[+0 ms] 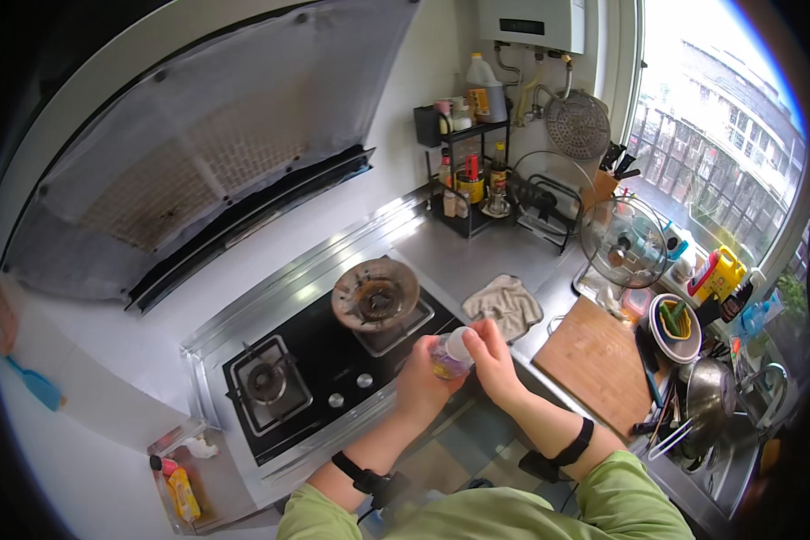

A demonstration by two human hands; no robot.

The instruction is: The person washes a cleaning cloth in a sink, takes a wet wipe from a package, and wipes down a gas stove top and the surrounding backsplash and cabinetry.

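My left hand (424, 378) is wrapped around a small clear bottle (449, 365) with a white cap and a purple and yellow label. My right hand (490, 358) grips the bottle's white cap (457, 343) from the other side. Both hands are in front of the black gas stove (337, 361), near its right front corner. A round, stained metal burner shield (376, 295) surrounds the right burner. The left burner (266, 383) has a bare grate. Just beyond my hands, a beige cloth (503, 307) lies crumpled on the steel counter.
A wooden cutting board (595, 364) lies right of my hands. Behind it stand a glass lid (623, 243) and a bowl with green vegetables (675, 319). A metal wok (710, 398) is at the sink. A black rack (471, 182) holds condiments. The range hood (209, 148) hangs above the stove.
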